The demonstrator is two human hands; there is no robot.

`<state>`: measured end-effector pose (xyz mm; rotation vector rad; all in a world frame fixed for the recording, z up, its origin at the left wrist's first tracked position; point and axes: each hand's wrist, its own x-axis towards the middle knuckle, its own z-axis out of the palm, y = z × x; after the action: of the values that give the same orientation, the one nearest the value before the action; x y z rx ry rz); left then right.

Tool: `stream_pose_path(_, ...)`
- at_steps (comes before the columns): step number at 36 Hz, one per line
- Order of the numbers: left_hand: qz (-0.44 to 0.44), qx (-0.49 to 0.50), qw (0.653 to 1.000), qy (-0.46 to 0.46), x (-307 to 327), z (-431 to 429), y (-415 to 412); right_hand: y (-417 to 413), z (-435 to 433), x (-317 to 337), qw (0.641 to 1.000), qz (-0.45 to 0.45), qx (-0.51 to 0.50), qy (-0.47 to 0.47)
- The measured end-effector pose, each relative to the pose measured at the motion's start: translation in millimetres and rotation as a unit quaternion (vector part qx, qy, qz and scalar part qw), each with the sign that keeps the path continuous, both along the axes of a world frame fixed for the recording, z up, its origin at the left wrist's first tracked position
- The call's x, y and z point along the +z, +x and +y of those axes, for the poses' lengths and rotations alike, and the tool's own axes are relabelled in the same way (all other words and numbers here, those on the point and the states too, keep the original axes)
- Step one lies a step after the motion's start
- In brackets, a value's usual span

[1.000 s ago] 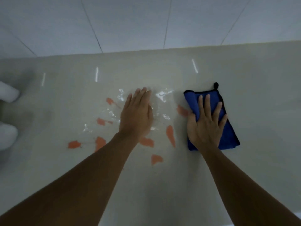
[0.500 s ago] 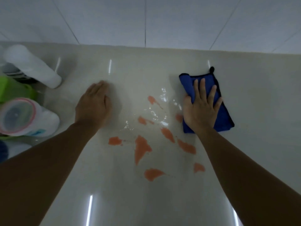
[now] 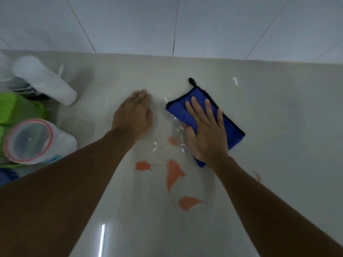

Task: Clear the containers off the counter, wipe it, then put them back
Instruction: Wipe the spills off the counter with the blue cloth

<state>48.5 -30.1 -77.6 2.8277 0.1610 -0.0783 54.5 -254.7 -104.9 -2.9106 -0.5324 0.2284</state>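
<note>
A folded blue cloth (image 3: 230, 127) with a black edge lies on the pale glossy counter (image 3: 278, 112). My right hand (image 3: 206, 130) presses flat on it, fingers straight and spread. To its left my left hand (image 3: 132, 115) rests palm down on the bare counter. Orange smears (image 3: 173, 175) and shiny wet streaks (image 3: 157, 147) mark the counter below and between my hands. At the far left stand the containers: a white cylinder (image 3: 46, 80), a green one (image 3: 20, 108) and a clear jar with a pink-rimmed lid (image 3: 29, 140).
A grey tiled wall (image 3: 167, 25) rises behind the counter. A blue object (image 3: 7, 176) shows at the left edge, mostly cut off by my left forearm. A striped item (image 3: 24, 89) sits behind the white cylinder.
My right hand has slid the cloth down and left onto the upper orange smears, some now covered or gone. My left hand has moved right, nearer the cloth.
</note>
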Motion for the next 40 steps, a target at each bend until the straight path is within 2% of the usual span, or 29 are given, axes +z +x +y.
stream_pose_path(5,0.042,0.016,0.999,-0.008,-1.1,-6.6,7.7,20.5,-76.8,5.7,0.984,0.003,-0.177,0.011)
stream_pose_path(9,0.074,0.01,0.997,-0.01,-1.0,-6.2,8.3,55.0,-88.4,7.0,0.971,0.013,-0.24,0.0)
stream_pose_path(13,0.085,-0.011,0.996,-0.001,-2.0,-1.8,13.2,78.6,-60.4,2.2,0.974,0.008,-0.225,-0.032)
stream_pose_path(19,0.086,-0.018,0.996,0.008,-5.2,2.9,17.8,74.0,-9.7,4.6,0.997,-0.008,-0.055,-0.054)
stream_pose_path(22,0.089,-0.009,0.996,0.007,-2.8,5.4,18.9,45.7,-11.8,3.8,0.998,-0.013,0.034,-0.043)
stream_pose_path(25,0.09,-0.006,0.996,0.006,-1.1,5.2,19.7,19.2,-34.6,1.2,0.997,-0.015,0.07,-0.022)
stream_pose_path(28,0.093,0.001,0.996,0.008,0.1,3.2,19.2,8.6,-68.8,-0.4,0.999,-0.023,0.023,0.009)
stream_pose_path(33,0.093,0.0,0.995,0.022,3.0,-1.1,17.3,41.3,-108.0,5.2,0.989,-0.011,-0.149,0.013)
stream_pose_path(40,0.09,-0.008,0.996,0.019,2.8,3.6,17.1,102.1,-82.8,2.1,0.979,-0.005,-0.199,-0.04)
